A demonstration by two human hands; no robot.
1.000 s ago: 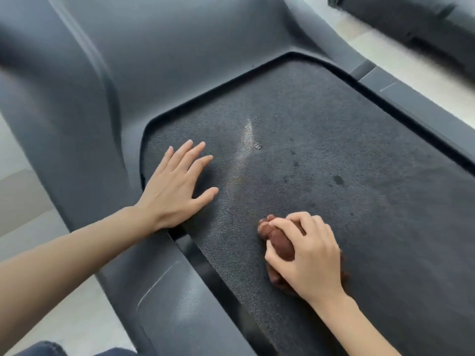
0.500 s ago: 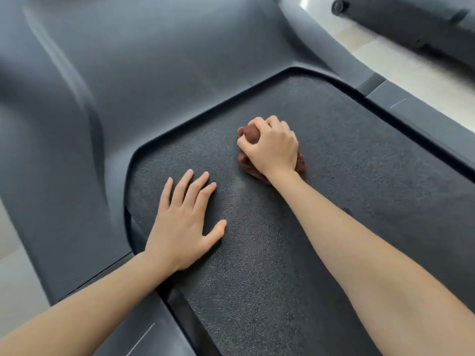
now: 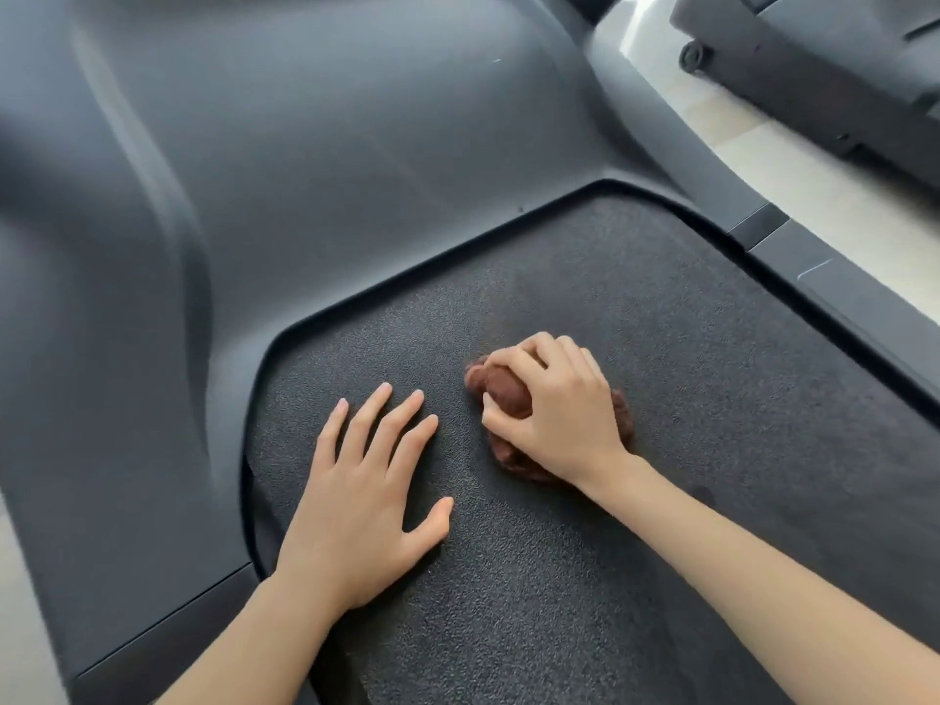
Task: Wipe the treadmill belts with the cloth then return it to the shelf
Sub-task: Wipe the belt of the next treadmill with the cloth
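Your right hand (image 3: 554,409) curls its grip around the bunched brown cloth (image 3: 503,394) at frame centre, pressing it on the treadmill belt (image 3: 712,399). Your left hand (image 3: 366,496) lies flat, fingers spread, lower left.

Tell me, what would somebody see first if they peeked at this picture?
Two bare hands on a dark, bumpy treadmill belt. The right hand grips a scrunched brown cloth near the middle of the belt, while the left hand rests flat beside it, fingers spread. Behind them rises the big smooth grey cover of the treadmill, and another dark machine sits on the pale floor at top right.
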